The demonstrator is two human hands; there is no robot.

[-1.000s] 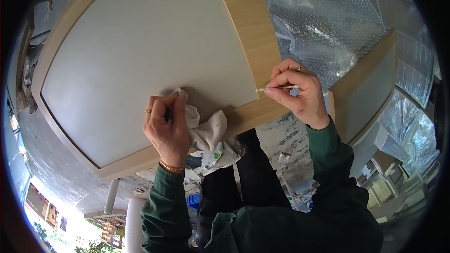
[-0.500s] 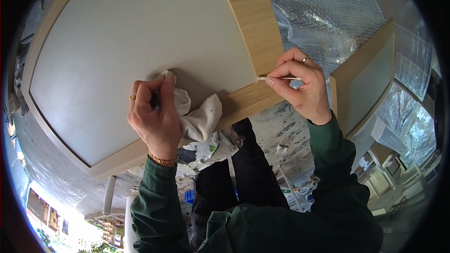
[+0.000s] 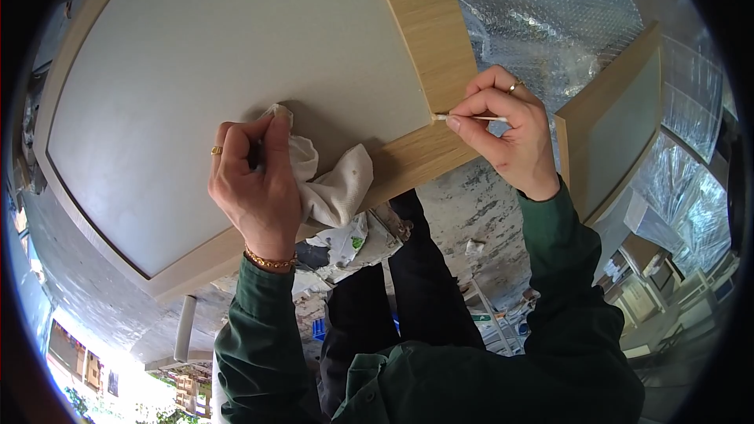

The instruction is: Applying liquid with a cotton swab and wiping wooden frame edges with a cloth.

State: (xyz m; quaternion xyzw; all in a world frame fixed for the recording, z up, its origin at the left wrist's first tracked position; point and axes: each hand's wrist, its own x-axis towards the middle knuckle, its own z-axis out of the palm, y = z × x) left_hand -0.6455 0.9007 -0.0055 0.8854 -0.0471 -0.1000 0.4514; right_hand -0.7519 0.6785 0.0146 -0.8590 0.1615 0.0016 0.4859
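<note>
A large framed panel (image 3: 228, 63) lies before me, grey-white inside a light wood frame (image 3: 428, 23). Between thumb and fingers my left hand (image 3: 259, 173) pinches a crumpled off-white cloth (image 3: 342, 184), whose loose folds hang over the near edge of the frame. My right hand (image 3: 506, 129) is closed on a thin white cotton swab (image 3: 491, 118). The swab's tip meets the inner corner where the panel joins the frame, at the near right. Fingers partly cover the swab's middle.
Bubble wrap (image 3: 550, 16) spreads at the far right. A smaller wood-framed panel (image 3: 616, 126) stands to the right, with clear plastic wrapping (image 3: 683, 196) beside it. Below, the worn, paint-stained floor (image 3: 463, 220) shows around my legs. A pale round leg or tube (image 3: 184, 330) is at lower left.
Both hands have shifted slightly away from me, the left with the cloth and the right with the swab. The swab's tip stays near the frame's inner corner.
</note>
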